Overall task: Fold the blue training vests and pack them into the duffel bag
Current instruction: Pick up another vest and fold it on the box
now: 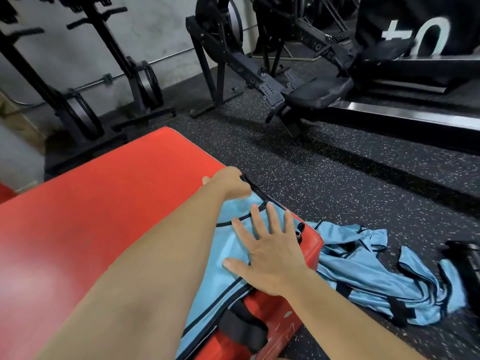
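Observation:
A light blue training vest [228, 258] with dark trim lies along the right edge of a red padded box [104, 209]. My left hand [230, 184] grips the vest's far corner at the box edge. Flat on the vest, fingers spread, presses my right hand [267, 252]. More blue vests [376, 276] lie in a crumpled heap on the floor to the right of the box. At the right frame edge sits a dark object [467, 258] that may be the duffel bag; I cannot tell for sure.
Black rowing machines [298, 81] and their rail [415, 118] stand on the speckled rubber floor [337, 178] beyond the box. Upright black machines [85, 100] line the grey wall at the left. A black strap [241, 326] hangs on the box's side.

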